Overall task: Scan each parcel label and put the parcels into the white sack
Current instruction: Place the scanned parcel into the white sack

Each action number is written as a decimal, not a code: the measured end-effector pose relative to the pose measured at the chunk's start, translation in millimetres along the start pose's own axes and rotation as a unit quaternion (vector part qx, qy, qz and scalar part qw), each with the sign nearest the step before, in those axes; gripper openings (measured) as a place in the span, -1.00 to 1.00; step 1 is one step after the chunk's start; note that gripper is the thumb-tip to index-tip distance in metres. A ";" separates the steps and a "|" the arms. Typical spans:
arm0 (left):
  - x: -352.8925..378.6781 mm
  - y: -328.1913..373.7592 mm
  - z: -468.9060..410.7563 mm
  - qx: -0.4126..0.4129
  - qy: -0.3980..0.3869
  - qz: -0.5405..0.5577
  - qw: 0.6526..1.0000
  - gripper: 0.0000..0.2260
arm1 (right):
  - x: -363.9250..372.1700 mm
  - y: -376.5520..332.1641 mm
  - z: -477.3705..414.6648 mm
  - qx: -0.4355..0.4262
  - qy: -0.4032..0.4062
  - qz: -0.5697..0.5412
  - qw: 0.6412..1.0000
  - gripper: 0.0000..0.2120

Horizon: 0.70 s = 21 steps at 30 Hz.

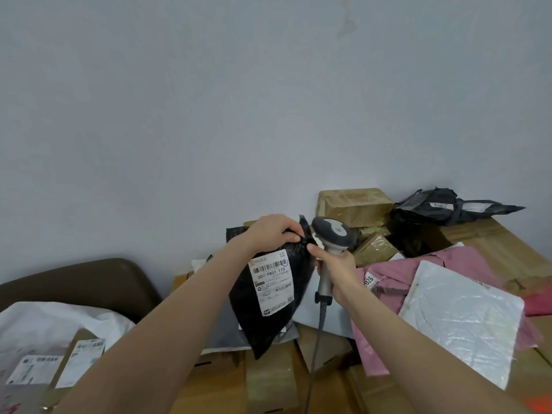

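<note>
Parcel (pixel 270 294) hangs from left hand (pixel 270 231) | scanner (pixel 331 237) in right hand (pixel 339 271)

Two hands are in view, a left (pixel 270 231) and a right (pixel 339 268). One barcode scanner (pixel 333 234), grey, with a single cable. Black plastic mailers number two: one held up (pixel 270 297) with a white label, one lying far right (pixel 448 206) by the wall. One pink mailer (pixel 388 294), one clear-white bubble mailer (pixel 460 327) lying on it. One white sack (pixel 59 319), holding at least two labelled parcels (their labels (pixel 35 369) and (pixel 82 363) face up). Taped brown cardboard boxes at the back: one large (pixel 354 206), at least two smaller beneath it.
</note>
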State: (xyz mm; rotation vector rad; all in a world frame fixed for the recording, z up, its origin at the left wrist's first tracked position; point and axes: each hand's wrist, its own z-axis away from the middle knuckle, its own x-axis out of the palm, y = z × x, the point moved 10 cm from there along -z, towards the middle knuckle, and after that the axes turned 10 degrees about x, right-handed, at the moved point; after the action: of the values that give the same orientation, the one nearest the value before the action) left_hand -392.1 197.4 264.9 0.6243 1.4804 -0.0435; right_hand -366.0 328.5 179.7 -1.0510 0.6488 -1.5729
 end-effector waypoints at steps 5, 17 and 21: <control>-9.7 -3.6 5.2 0.019 0.045 -0.027 0.998 -0.83 | 15.6 -10.9 -7.0 0.006 -0.059 0.023 0.998 -0.88; -28.4 -72.3 101.8 -0.182 0.389 -0.057 0.901 -0.58 | -2.8 9.3 -23.1 0.043 0.069 -0.015 0.997 -0.77; 39.1 -105.3 109.1 -0.243 0.256 0.050 0.934 -0.54 | -6.2 15.9 -25.7 0.067 0.065 -0.038 0.995 -0.79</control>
State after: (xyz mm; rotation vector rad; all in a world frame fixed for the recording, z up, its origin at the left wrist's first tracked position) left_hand -330.0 76.9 186.4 0.3096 1.8673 0.5901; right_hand -380.9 327.2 152.8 -0.8882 0.5864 -1.7368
